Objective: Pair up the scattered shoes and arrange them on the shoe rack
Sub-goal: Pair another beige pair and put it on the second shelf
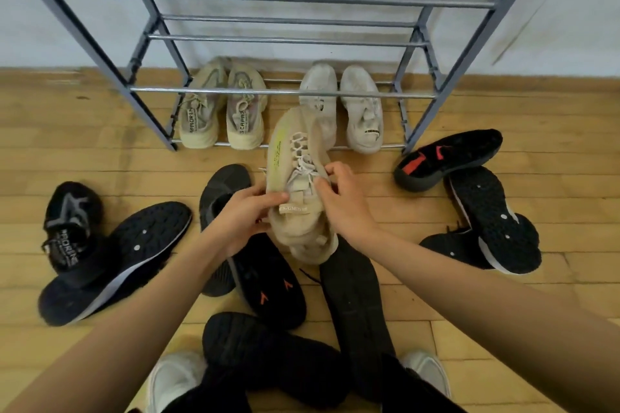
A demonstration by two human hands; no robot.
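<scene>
While both arms reach forward, the left hand (246, 211) and right hand (342, 201) clasp one beige sneaker (295, 178), fingers curled around it.

Both forearms (134, 318) are seen bare from the wrists down to the frame's edge, each ending in a bare hand: left hand (241, 221), right hand (345, 204). Black trousers (409, 392) are worn, and pale grey-white worn shoes (174, 379) with rounded toes.
</scene>
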